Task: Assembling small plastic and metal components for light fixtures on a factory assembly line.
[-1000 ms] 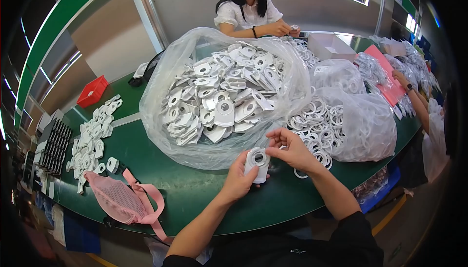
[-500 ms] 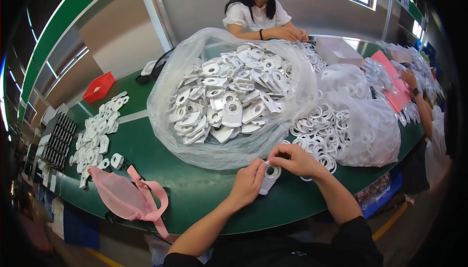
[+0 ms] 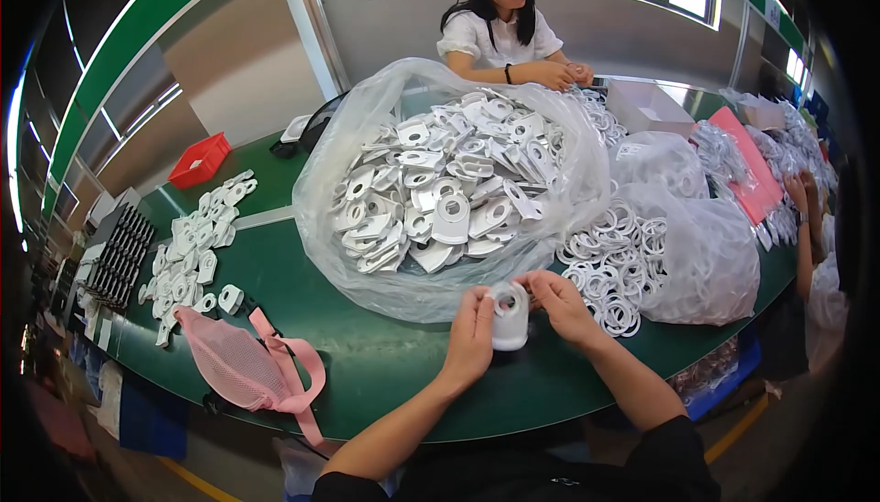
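Between my two hands, just above the green table's near part, is a white plastic part [image 3: 510,330] with a rounded end and a round hole. My left hand [image 3: 470,337] grips its left edge between thumb and fingers. My right hand [image 3: 556,305] pinches its upper right edge. Whether a separate ring sits in the hole I cannot tell. Beyond my hands, a large clear plastic bag [image 3: 321,227] lies open, heaped with similar white parts [image 3: 449,218]. White rings [image 3: 605,268] are piled right of my right hand.
A bag of rings [image 3: 706,264] stands at the right. Loose white parts [image 3: 197,236], a red tray [image 3: 200,161] and stacked black trays [image 3: 119,259] occupy the left. A pink mesh bag [image 3: 229,364] lies near the left front edge. A person [image 3: 504,34] sits opposite; another's hands show at far right.
The white part has been raised and turned, so its holed face shows more fully between my hands. My right hand has shifted slightly right. The whole view has moved a little.
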### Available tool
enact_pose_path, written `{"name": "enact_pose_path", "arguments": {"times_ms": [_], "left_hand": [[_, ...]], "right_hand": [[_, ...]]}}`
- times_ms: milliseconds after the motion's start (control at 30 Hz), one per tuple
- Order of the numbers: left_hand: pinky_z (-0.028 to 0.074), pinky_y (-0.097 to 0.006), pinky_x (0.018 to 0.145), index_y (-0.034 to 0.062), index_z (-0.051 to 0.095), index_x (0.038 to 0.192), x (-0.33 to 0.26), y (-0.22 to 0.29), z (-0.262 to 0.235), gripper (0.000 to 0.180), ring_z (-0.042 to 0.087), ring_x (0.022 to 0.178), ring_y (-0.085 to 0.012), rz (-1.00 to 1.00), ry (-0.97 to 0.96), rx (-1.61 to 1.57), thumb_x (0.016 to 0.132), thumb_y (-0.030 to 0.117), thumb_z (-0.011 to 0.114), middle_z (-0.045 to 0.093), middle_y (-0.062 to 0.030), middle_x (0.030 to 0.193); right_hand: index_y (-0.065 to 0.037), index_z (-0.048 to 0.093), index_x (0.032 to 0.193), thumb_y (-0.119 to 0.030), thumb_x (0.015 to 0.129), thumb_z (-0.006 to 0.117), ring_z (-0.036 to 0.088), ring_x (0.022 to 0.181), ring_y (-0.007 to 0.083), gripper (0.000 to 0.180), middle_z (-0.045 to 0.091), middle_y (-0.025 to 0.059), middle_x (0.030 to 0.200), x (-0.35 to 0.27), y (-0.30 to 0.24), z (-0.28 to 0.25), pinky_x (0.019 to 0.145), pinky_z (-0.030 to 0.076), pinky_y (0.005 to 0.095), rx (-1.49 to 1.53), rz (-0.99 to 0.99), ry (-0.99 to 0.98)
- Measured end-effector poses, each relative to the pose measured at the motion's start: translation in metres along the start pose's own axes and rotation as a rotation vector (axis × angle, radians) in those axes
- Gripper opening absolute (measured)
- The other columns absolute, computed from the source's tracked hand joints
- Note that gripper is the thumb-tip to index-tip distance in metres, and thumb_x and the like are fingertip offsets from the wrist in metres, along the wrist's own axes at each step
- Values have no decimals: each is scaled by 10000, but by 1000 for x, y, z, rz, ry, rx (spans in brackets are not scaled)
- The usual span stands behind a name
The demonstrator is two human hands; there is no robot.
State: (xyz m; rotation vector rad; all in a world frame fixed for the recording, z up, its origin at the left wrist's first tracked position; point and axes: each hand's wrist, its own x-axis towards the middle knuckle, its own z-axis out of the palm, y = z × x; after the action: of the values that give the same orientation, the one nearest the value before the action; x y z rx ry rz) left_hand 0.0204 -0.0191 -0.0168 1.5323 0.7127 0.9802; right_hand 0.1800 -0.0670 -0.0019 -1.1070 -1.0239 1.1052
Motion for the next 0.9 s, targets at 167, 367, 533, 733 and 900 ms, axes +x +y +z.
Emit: {"name": "enact_pose_path", "arguments": {"times_ms": [167, 367, 533, 733, 900], "left_hand": [[409, -230, 747, 40, 359, 1172, -4, 4, 3, 278, 490, 854, -93, -57, -194, -244, 940, 135, 479, 502, -40, 991], [378, -245, 667, 18, 551, 853, 0, 16, -7, 333, 442, 735, -97, -24, -180, -81, 974, 276, 379, 501, -26, 787], [414, -296, 681, 5, 556, 884, 5, 1, -8, 293, 511, 712, -166, 79, -319, -35, 955, 245, 404, 552, -76, 773], [407, -411, 633, 7, 536, 785, 3, 11, -17, 228, 517, 700, -365, 205, -203, 458, 899, 193, 472, 537, -179, 722], [393, -424, 557, 23, 556, 812, 6, 5, -16, 263, 543, 607, -337, 192, -176, 360, 901, 264, 499, 562, -152, 664]], "right_hand": [[10, 593, 1045, -156, 923, 530, 545, 779, 57, 215, 627, 28, 874, -2, 2, 0, 683, 434, 206, -65, -47, 19], [30, 634, 963, -82, 889, 522, 581, 748, 143, 175, 644, 89, 833, -6, -16, 7, 682, 442, 252, -471, -228, -21], [25, 630, 908, -30, 851, 540, 575, 707, 159, 120, 624, 97, 790, -7, -25, 5, 652, 433, 256, -542, -222, -128], [36, 636, 881, -67, 845, 565, 553, 636, 128, 130, 622, 87, 722, -9, -17, 7, 594, 420, 236, -615, -218, -89], [26, 632, 885, -73, 872, 546, 536, 646, 94, 132, 621, 63, 740, -8, -12, 10, 601, 414, 215, -540, -180, -64]]}}
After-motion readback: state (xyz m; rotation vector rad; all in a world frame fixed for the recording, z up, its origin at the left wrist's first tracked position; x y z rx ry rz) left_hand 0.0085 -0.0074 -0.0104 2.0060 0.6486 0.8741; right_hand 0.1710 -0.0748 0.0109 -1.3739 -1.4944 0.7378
